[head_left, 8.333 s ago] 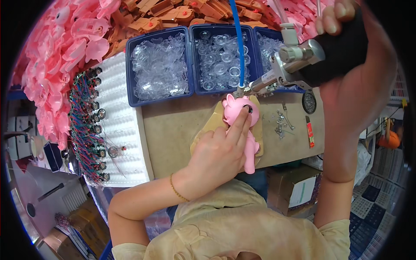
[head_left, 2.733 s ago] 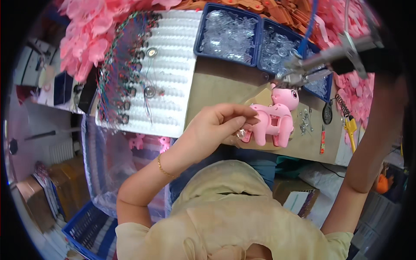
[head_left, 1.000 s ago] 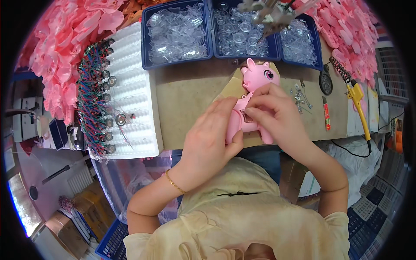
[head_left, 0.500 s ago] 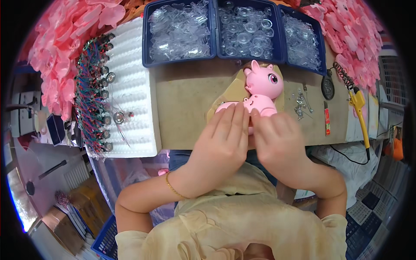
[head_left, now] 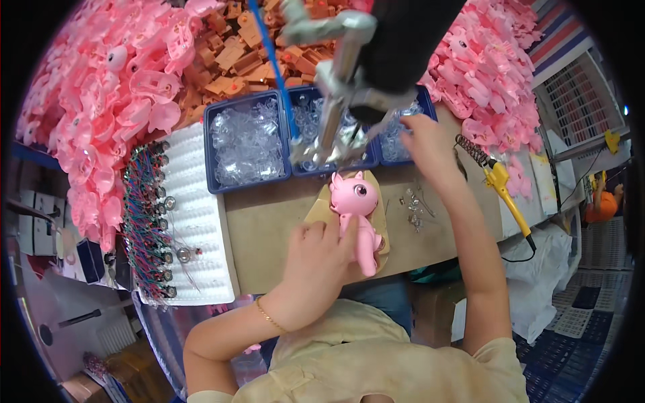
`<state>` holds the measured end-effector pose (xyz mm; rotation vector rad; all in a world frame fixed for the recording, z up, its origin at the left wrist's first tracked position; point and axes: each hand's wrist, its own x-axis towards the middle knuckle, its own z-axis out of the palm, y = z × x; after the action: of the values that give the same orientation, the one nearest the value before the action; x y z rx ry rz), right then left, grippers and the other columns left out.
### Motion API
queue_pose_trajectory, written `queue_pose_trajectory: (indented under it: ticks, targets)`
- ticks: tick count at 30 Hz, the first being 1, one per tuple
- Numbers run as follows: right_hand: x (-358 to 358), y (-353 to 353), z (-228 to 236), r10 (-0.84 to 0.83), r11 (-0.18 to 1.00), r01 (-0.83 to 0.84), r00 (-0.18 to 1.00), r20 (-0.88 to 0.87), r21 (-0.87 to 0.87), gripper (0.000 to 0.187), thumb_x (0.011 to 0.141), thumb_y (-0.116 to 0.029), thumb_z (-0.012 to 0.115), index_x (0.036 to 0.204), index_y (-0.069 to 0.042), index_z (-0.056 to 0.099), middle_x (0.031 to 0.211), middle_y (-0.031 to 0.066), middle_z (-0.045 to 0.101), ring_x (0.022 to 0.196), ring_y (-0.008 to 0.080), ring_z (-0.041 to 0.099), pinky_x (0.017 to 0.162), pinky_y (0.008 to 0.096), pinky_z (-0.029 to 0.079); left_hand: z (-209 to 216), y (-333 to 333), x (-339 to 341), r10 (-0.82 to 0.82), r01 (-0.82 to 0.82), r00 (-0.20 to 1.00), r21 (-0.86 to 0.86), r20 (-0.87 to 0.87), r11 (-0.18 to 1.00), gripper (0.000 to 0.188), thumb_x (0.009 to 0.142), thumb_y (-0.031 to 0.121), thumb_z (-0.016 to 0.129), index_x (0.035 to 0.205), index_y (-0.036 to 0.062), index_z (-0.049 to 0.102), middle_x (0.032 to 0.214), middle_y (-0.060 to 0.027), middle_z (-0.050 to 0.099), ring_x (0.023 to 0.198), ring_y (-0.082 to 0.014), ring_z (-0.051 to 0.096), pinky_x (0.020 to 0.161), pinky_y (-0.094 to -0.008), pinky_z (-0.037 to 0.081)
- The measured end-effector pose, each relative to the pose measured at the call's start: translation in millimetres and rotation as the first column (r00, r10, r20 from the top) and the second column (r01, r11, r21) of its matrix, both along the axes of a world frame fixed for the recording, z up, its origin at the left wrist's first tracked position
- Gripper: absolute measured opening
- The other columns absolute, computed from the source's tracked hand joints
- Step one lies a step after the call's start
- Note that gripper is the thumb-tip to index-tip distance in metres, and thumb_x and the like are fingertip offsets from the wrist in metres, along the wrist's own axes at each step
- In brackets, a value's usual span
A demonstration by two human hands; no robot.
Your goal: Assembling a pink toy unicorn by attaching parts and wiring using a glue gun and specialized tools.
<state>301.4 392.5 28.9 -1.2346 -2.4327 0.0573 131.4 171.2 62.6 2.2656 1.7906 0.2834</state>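
A pink toy pony (head_left: 354,196) with a large eye lies on a tan cradle (head_left: 321,207) on the bench. Its head points away from me. My left hand (head_left: 317,255) holds the pony's body from the left, index finger along it and the other fingers bent. Stretched far forward, my right hand (head_left: 424,144) is at the right-hand blue bin (head_left: 403,161) of small clear plastic parts. Its fingers are curled inward; what they pinch, if anything, is too small to make out. Beside the pony lie several small metal screws (head_left: 415,209).
A metal and black fixture (head_left: 342,80) with a blue hose (head_left: 272,57) hangs over the bins. Pink shells (head_left: 74,134) heap up left and right, orange parts (head_left: 228,57) behind. Wired parts (head_left: 148,221) lie on white foam (head_left: 201,248). A yellow soldering iron (head_left: 504,185) rests at right.
My right hand has left the pony and reached forward to the right-hand bin. My left hand stays on the pony, which now stands more upright in view. The view has tilted forward, showing the fixture.
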Motion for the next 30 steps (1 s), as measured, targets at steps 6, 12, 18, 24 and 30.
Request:
queue_pose_trajectory:
  ticks: [6,12,18,24,30]
  targets:
    - [-15,12,-30,-0.06,0.998,0.06,0.998,0.019,0.005,0.013,0.073,-0.009,0.066,0.082,-0.005,0.057,0.088,0.0117,0.056,0.083,0.0299,0.06,0.07,0.041,0.049,18,-5,-15,0.113,-0.059,0.879,-0.129,0.464,0.99,0.063,0.068,0.015,0.066,0.125,0.0021,0.045,0.094,-0.0123,0.06,0.085,-0.0287,0.056,0.082,-0.0392,0.04]
    - [6,8,-6,-0.112,0.978,0.043,0.935,-0.337,-0.206,0.021,0.081,-0.007,0.06,0.101,0.001,0.061,0.094,0.0135,0.063,0.083,0.0228,0.061,0.076,0.0302,0.048,14,-43,-41,0.721,0.304,0.177,-0.734,0.67,0.608,0.057,0.079,0.011,0.059,0.13,-0.0013,0.036,0.114,-0.0113,0.055,0.1,-0.0176,0.059,0.072,-0.0298,0.052]
    - [34,-72,31,-0.595,0.567,-0.48,0.322,-0.736,-0.669,0.018,0.084,-0.005,0.059,0.099,0.004,0.06,0.097,0.0068,0.059,0.084,0.0104,0.054,0.076,0.0232,0.045,-13,-43,-38,0.729,0.477,-0.422,-0.551,0.54,0.685,0.071,0.076,0.027,0.074,0.131,0.002,0.036,0.121,-0.0137,0.052,0.109,-0.0234,0.056,0.092,-0.0363,0.049]
    - [12,-161,85,-0.145,0.597,-0.506,0.695,-0.704,-0.623,0.018,0.076,0.005,0.063,0.093,0.001,0.064,0.101,0.0097,0.059,0.089,0.0145,0.057,0.077,0.0244,0.046,-36,-48,-31,0.736,0.463,-0.494,-0.576,0.463,0.674,0.067,0.083,0.035,0.065,0.133,0.0017,0.035,0.124,-0.0135,0.051,0.108,-0.0231,0.056,0.089,-0.0332,0.051]
    - [-27,-176,44,0.212,0.604,-0.642,0.7,-0.681,-0.472,0.015,0.074,0.002,0.067,0.089,-0.002,0.063,0.093,0.0101,0.055,0.084,0.0172,0.054,0.068,0.0263,0.045,-28,-63,-28,0.545,0.297,-0.602,-0.47,0.583,0.831,0.069,0.083,0.023,0.066,0.136,0.0036,0.027,0.127,-0.0138,0.047,0.118,-0.025,0.049,0.099,-0.0391,0.044]
